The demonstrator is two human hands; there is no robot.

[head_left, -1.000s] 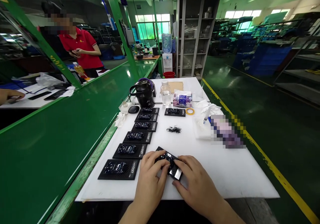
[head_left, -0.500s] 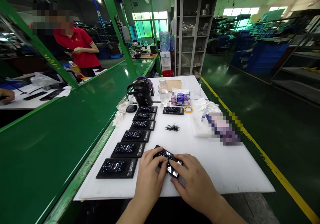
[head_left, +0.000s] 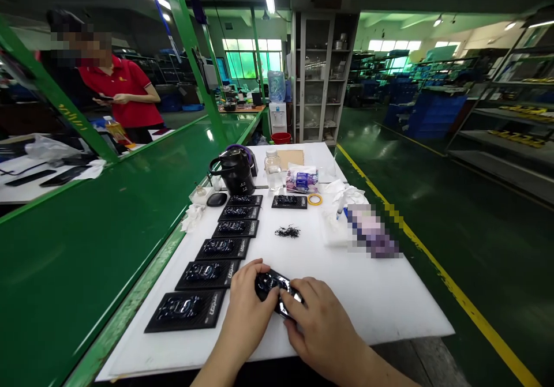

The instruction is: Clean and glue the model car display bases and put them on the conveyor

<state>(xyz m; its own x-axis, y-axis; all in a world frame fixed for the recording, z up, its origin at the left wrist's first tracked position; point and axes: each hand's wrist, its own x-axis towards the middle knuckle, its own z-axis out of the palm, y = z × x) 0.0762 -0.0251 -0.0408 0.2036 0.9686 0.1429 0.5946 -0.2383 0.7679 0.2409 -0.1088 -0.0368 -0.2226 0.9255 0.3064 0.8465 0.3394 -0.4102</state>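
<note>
My left hand [head_left: 247,303] and my right hand [head_left: 322,318] hold a glossy black model car [head_left: 267,282] between them, low over the white tabletop. The car lies slanted, its left end higher in the view. My left fingers curl around its far left side, with the thumb on top. My right fingers press on its right end; they partly hide it. Left of my hands, several black patterned plates [head_left: 212,312] form a column, each bearing a glossy black car. Another such plate [head_left: 300,203] sits farther back. Beyond my hands lies a small heap of thin black scraps [head_left: 287,232].
Toward the back stand a black kettle [head_left: 237,173] and a clear bottle [head_left: 273,171]. A yellow tape roll [head_left: 314,199], a purple packet [head_left: 302,180] and white tissue [head_left: 350,194] lie nearby. A green conveyor [head_left: 130,214] borders the left; a person in red [head_left: 130,98] stands beyond.
The view has tilted up and shifted. My left fingers have moved from pinching at the car's middle to around its left side, thumb on top. My right hand stays at the right end.
</note>
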